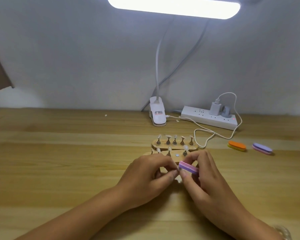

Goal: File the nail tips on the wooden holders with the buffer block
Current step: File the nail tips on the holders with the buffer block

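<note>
- Two hands meet low at the middle of the wooden table (59, 153).
- Right hand (208, 177) grips the pink-and-purple buffer block (189, 167), thumb below and fingers curled over its top.
- Left hand (145, 177) has thumb and forefinger pinched together at the block's left end, on a small pale piece (179, 179) too blurred to name.
- Near wooden holder (180, 158) lies just behind the hands, partly hidden by them. It has one bare round spot among its pegs.
- Far wooden holder (174, 147) sits just behind it, carrying five pegs with nail tips (168, 136).
- Orange buffer (236, 146) and purple buffer (262, 148) lie apart to the right.
- Lamp clip (157, 113), power strip (210, 118) and white cable (206, 135) sit by the wall.
</note>
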